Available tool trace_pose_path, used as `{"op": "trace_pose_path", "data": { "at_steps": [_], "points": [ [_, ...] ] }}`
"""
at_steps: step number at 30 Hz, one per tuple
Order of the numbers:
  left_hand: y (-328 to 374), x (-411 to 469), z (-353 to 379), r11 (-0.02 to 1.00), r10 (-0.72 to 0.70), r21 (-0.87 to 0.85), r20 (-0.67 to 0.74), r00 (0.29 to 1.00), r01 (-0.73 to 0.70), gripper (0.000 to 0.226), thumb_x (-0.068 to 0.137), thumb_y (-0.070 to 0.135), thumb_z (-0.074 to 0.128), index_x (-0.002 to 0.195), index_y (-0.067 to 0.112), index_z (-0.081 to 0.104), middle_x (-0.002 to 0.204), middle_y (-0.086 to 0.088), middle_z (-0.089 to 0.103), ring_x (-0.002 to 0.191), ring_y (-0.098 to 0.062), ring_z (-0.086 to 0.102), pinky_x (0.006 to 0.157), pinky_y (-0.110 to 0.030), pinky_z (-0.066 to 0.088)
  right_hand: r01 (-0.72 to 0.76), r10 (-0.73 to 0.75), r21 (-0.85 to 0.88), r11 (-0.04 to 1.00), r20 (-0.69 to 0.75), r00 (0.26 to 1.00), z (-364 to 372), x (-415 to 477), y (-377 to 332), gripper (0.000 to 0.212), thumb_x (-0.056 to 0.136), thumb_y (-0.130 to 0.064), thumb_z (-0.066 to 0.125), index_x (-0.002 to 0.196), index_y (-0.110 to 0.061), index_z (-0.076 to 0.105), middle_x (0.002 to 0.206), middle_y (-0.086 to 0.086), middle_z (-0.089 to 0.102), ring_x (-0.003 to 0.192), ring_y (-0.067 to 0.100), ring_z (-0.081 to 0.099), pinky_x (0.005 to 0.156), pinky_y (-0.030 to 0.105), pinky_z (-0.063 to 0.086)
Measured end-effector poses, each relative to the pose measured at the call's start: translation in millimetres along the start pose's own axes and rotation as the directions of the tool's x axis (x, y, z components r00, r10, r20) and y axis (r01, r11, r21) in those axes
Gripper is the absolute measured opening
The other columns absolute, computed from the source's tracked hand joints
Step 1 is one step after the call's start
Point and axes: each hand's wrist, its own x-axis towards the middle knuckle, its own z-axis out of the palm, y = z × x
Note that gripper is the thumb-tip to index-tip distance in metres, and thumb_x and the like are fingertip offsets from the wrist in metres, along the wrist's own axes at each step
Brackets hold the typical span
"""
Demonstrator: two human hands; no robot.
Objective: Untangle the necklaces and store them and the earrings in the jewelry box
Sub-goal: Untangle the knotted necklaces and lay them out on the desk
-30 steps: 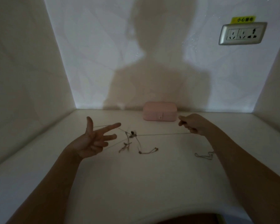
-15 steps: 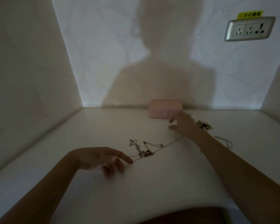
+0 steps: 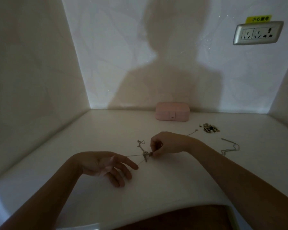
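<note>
Head view.

1. White bench (image 3: 165,185): carries every item below and sits in a pale walled alcove.
2. Pink rounded-rectangular jewelry box (image 3: 172,112): far centre, against the back wall. Its lid is down and a small metal clasp faces near.
3. Tangle of thin silver-coloured metal necklace chains (image 3: 145,154): mid-bench, between the two hands. Strands run out left and near-left from the knot, and a looped end lies just far-left of it.
4. Right hand (image 3: 166,144): fingers curled down, thumb and fingertips pinching the right side of the knot. A chain end trails far-right from behind the wrist.
5. Left hand (image 3: 105,165): near-left of the knot, palm turned up, fingers loosely extended and gripping nothing. One strand reaches its index fingertip; contact is possible but unclear in the dim light.
6. Heap of small dark and pale earrings (image 3: 209,127): right of the box, apart from it.
7. Loose thin silver chain necklace (image 3: 229,146): right of the right forearm, lying separately.
8. Silver double wall socket (image 3: 258,33): upper right wall, with a yellow label (image 3: 258,19) above it.
</note>
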Motion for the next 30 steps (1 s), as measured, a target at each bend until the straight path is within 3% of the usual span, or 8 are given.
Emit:
{"op": "trace_pose_path", "data": {
  "at_steps": [4,6,10,15,18,22,24,30],
  "points": [
    [2.4,-5.2,1.8,0.999,-0.031,0.037,0.003,1.000,0.031,0.089,0.075,0.060,0.063,0.139,0.004,0.037,0.115,-0.007,0.060,0.098,-0.024,0.064,0.084,-0.035,0.052,0.031,-0.004,0.495,0.869,-0.057,0.998,-1.6,-0.3,7.1,0.018,0.084,0.003,0.064,0.078,-0.010,0.052,0.073,0.005,0.067,0.066,0.011,0.066,0.066,0.021,0.052],
    [3.3,-8.2,3.2,0.997,-0.059,0.043,-0.010,0.998,0.059,0.093,0.075,0.064,0.059,0.139,0.002,0.034,0.113,-0.006,0.060,0.096,-0.023,0.065,0.082,-0.035,0.053,0.053,0.013,0.540,0.840,-0.117,0.993,-2.5,2.6,16.5,0.019,0.083,0.005,0.064,0.078,-0.008,0.052,0.075,0.010,0.070,0.071,0.022,0.068,0.074,0.028,0.056],
    [2.4,-14.6,6.9,0.992,-0.122,0.017,-0.075,0.990,0.124,0.092,0.076,0.066,0.057,0.137,0.001,0.036,0.105,-0.005,0.062,0.086,-0.019,0.067,0.075,-0.031,0.055,0.057,0.067,0.484,0.873,-0.235,0.970,-5.5,8.5,27.2,0.012,0.082,-0.001,0.068,0.084,-0.008,0.059,0.069,0.004,0.072,0.067,0.018,0.068,0.070,0.026,0.056],
    [7.0,-15.1,12.0,0.978,-0.208,-0.036,-0.315,0.926,0.207,0.026,0.097,0.014,0.041,0.116,0.004,0.056,0.087,-0.008,0.067,0.071,-0.019,0.067,0.062,-0.030,0.055,-0.012,0.036,0.149,0.989,-0.155,0.987,3.7,13.3,4.1,0.020,0.071,-0.032,0.080,0.082,-0.018,0.071,0.072,-0.008,0.067,0.062,0.000,0.057,0.059,0.012,0.041],
    [8.3,-20.5,9.1,0.973,-0.232,-0.089,-0.365,0.902,0.215,0.026,0.095,0.002,0.038,0.110,0.003,0.059,0.084,-0.009,0.066,0.068,-0.019,0.066,0.056,-0.029,0.054,-0.012,0.018,0.046,0.999,-0.137,0.990,19.7,22.4,-17.4,0.029,0.070,-0.040,0.080,0.083,-0.014,0.072,0.072,-0.012,0.062,0.062,-0.005,0.053,0.058,0.015,0.037],
    [9.1,-29.7,8.8,0.967,-0.254,-0.069,-0.398,0.882,0.247,0.023,0.090,0.000,0.042,0.101,0.004,0.061,0.078,-0.008,0.064,0.061,-0.017,0.062,0.050,-0.026,0.052,-0.031,0.030,-0.006,1.000,-0.050,0.998,33.5,38.6,-33.7,0.022,0.072,-0.039,0.078,0.073,-0.018,0.071,0.086,0.001,0.072,0.078,0.016,0.063,0.065,0.031,0.047],
    [9.9,-36.4,9.5,0.955,-0.277,-0.021,-0.413,0.867,0.295,0.020,0.089,0.001,0.045,0.099,0.005,0.062,0.076,-0.007,0.062,0.061,-0.016,0.060,0.049,-0.024,0.050,-0.047,0.047,-0.038,0.998,0.004,0.999,31.5,42.6,-39.2,0.019,0.075,-0.033,0.076,0.079,-0.014,0.073,0.085,0.001,0.071,0.075,0.013,0.061,0.063,0.026,0.046],
    [11.9,-55.0,1.1,0.957,-0.246,-0.085,-0.739,0.627,0.276,0.017,0.091,0.011,0.055,0.097,0.000,0.066,0.086,-0.013,0.068,0.076,-0.020,0.066,0.061,-0.031,0.056,-0.010,0.010,-0.032,0.999,0.009,1.000,20.9,42.7,-34.4,0.006,0.080,-0.022,0.071,0.075,-0.021,0.067,0.069,-0.010,0.063,0.059,-0.002,0.053,0.054,0.010,0.040]
  ]
}}
